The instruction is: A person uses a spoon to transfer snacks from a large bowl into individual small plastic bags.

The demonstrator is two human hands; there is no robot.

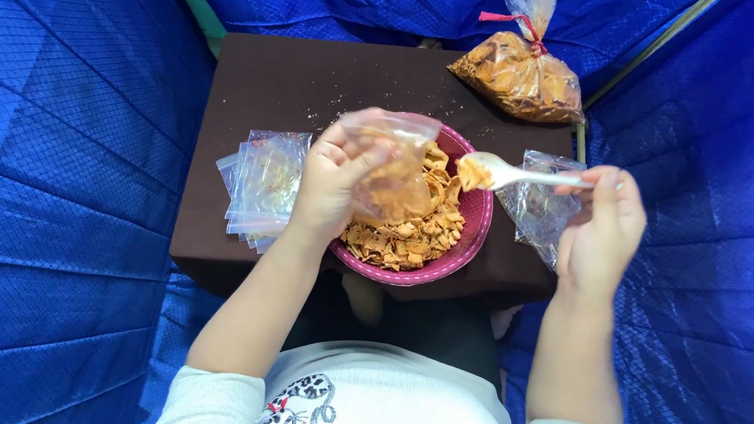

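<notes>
My left hand [334, 183] holds a small clear plastic bag [393, 172] over a pink bowl [475, 215] full of orange-brown crispy chips [410, 239]. The bag is partly filled with chips and its mouth faces right. My right hand [604, 224] grips a white plastic spoon [514, 174] by the handle. A scoop of chips sits on the spoon bowl, which hovers just right of the bag's mouth, above the pink bowl.
A small dark brown table [298, 81] carries everything. A stack of empty clear bags [264, 186] lies at its left. Another clear bag [542, 206] lies at the right. A large tied bag of chips [519, 74] rests at the back right. Blue quilted fabric [65, 181] surrounds the table.
</notes>
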